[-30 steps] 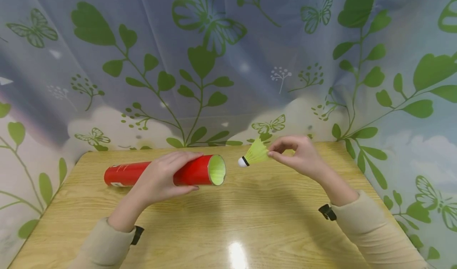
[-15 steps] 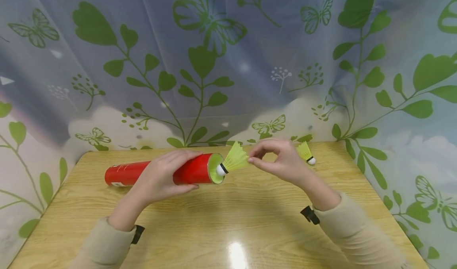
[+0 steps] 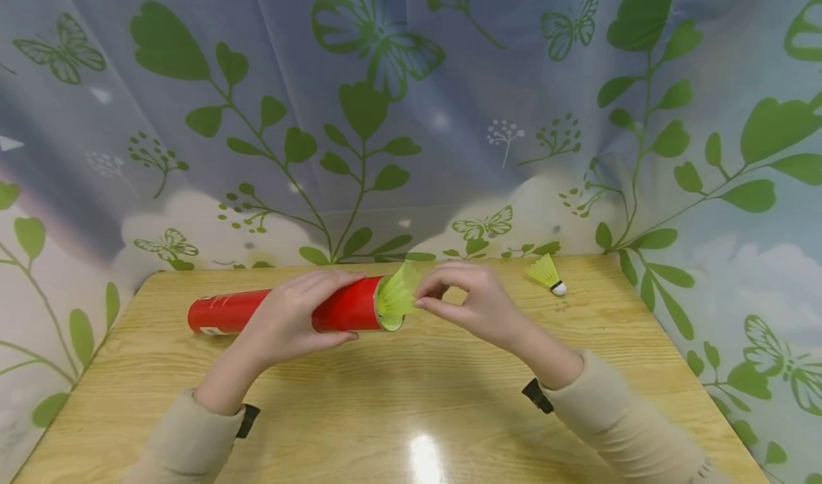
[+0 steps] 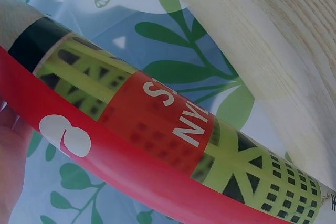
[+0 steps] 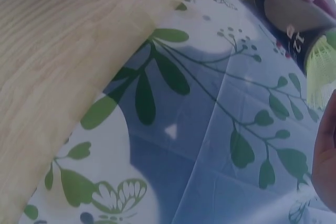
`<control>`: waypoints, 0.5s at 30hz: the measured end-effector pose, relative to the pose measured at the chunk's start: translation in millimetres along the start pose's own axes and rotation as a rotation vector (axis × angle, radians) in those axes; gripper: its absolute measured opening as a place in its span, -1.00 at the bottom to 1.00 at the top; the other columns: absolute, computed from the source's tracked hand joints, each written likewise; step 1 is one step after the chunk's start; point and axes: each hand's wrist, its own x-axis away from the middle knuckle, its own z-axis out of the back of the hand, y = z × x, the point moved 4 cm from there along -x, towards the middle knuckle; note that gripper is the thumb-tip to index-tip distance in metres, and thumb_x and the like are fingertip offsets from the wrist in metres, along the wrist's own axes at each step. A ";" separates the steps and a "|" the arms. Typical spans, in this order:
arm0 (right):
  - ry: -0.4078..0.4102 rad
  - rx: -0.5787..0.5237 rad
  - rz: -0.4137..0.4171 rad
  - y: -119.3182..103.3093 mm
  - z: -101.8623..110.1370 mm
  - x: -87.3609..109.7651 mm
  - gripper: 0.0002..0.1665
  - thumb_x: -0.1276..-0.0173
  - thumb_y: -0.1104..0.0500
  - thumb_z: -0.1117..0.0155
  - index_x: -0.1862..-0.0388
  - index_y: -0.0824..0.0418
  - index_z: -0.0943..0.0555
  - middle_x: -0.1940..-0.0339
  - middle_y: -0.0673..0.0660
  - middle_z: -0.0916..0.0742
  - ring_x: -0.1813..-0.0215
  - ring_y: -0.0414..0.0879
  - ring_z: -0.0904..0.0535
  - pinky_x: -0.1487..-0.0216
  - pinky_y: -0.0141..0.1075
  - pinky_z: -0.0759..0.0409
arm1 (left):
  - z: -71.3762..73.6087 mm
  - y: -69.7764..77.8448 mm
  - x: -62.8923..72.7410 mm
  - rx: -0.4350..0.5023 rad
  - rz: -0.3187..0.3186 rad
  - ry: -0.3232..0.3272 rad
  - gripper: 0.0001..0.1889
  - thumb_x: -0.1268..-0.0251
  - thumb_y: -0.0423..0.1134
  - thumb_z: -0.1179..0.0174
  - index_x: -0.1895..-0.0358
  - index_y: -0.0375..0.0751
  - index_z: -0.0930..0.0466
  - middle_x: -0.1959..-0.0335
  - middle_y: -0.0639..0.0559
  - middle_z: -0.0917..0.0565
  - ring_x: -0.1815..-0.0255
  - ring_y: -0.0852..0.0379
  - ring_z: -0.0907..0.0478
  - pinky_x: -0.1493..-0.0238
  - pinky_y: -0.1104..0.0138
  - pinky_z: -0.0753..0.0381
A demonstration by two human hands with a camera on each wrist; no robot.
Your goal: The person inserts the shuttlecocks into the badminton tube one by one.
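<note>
My left hand (image 3: 295, 320) grips a red shuttlecock tube (image 3: 349, 305) round its body, its uncapped end facing right. Printed yellow-green and red patterns cover the tube's side (image 4: 157, 124) in the left wrist view. My right hand (image 3: 472, 302) pinches the feathered skirt of a yellow shuttlecock (image 3: 399, 291) between thumb and fingertips. Its cork end is inside the tube mouth and hidden, while the skirt sticks out. In the right wrist view the shuttlecock skirt (image 5: 321, 72) shows at the tube's end, with part of the right hand (image 5: 325, 156) at the edge.
A second yellow shuttlecock (image 3: 547, 275) with a white cork lies on the wooden table (image 3: 385, 398), behind and right of my right hand. A leaf-and-butterfly patterned curtain (image 3: 449, 148) stands along the table's back edge and sides.
My right hand has moved left, carrying the shuttlecock cork-first into the tube mouth. The other shuttlecock, hidden behind that hand earlier, now shows fully. The left hand and tube stay nearly still.
</note>
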 end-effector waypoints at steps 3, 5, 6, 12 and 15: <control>0.004 0.003 -0.004 1.0 -5.0 -0.6 -0.89 -0.28 0.43 -0.52 0.25 0.30 -0.78 0.32 0.13 -0.84 0.32 -0.13 -0.73 0.22 -0.40 -0.75 | 0.4 -0.2 0.1 0.002 -0.004 0.003 -0.15 0.14 -0.12 -0.74 -0.33 -0.21 -0.59 -0.17 -0.09 -0.78 -0.17 -0.09 -0.75 -0.17 -0.04 -0.78; 0.009 0.004 -0.020 1.7 -7.7 -0.9 -0.82 -0.22 0.48 -0.53 0.26 0.29 -0.77 0.32 0.13 -0.84 0.32 -0.13 -0.73 0.22 -0.39 -0.75 | 0.7 -0.3 0.4 0.000 -0.007 0.006 -0.14 0.15 -0.12 -0.74 -0.33 -0.21 -0.59 -0.17 -0.09 -0.78 -0.17 -0.09 -0.75 -0.17 -0.04 -0.78; 0.012 0.004 -0.032 2.3 -8.8 -0.9 -0.82 -0.21 0.49 -0.53 0.26 0.29 -0.78 0.32 0.13 -0.84 0.32 -0.13 -0.73 0.22 -0.39 -0.75 | 0.8 -0.5 0.6 0.000 -0.007 0.007 -0.14 0.15 -0.13 -0.74 -0.33 -0.21 -0.60 -0.17 -0.09 -0.78 -0.16 -0.09 -0.75 -0.17 -0.04 -0.78; 0.023 -0.017 -0.098 5.3 -14.8 0.0 -0.84 -0.23 0.48 -0.52 0.28 0.28 -0.78 0.33 0.13 -0.83 0.31 -0.13 -0.71 0.20 -0.35 -0.75 | 1.3 -0.4 1.0 -0.003 -0.007 0.008 -0.14 0.15 -0.12 -0.74 -0.34 -0.21 -0.59 -0.17 -0.09 -0.78 -0.16 -0.09 -0.75 -0.16 -0.04 -0.79; 0.024 -0.051 -0.151 7.2 -18.1 -0.1 -0.86 -0.25 0.47 -0.51 0.28 0.29 -0.77 0.31 0.15 -0.83 0.29 -0.16 -0.70 0.17 -0.36 -0.75 | 2.4 0.1 1.1 -0.003 -0.005 0.010 -0.14 0.15 -0.13 -0.74 -0.34 -0.22 -0.59 -0.17 -0.09 -0.78 -0.15 -0.09 -0.75 -0.15 -0.04 -0.79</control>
